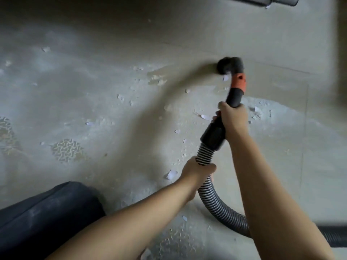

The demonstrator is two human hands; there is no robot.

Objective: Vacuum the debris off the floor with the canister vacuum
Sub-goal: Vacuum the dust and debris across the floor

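A black round brush nozzle (229,67) with an orange collar (238,82) rests on the dusty concrete floor (93,91) at centre right. My right hand (233,120) grips the black handle tube just below the collar. My left hand (199,170) grips the ribbed grey hose (212,199), which loops down and runs off to the right. White paint flakes and debris (171,174) lie scattered around the nozzle and hands. Pale dust (262,111) lies to the right of the handle.
A dark rounded object (47,212) fills the bottom left corner, possibly my knee or the vacuum body. A grey metal piece (262,0) shows at the top right edge. Shoe-sole prints (67,150) mark the dust at left.
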